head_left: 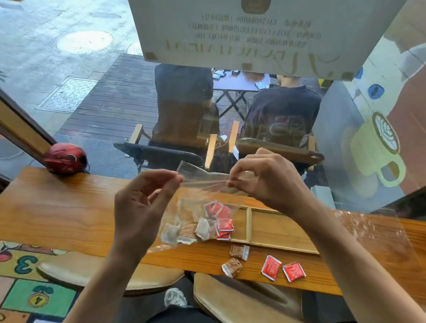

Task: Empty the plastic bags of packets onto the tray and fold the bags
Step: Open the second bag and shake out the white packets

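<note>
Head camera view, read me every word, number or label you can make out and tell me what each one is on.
"3": floor mat, lower left.
"4": yellow circle on the mat's green square.
"13130800086", roughly: phone-like number on the window sign, seen mirrored from behind; digits uncertain.
"COFFEE": same sign, mirrored; the other lines are too blurred to read.
Red packets: print too small to read.
Brown packets: no legible text.

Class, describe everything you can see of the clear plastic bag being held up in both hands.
The plastic bag is thin, clear and crinkled. It is held in the air above the wooden counter, stretched between the left hand and right hand, each pinching an end. It looks empty; packets lie below it.
</note>
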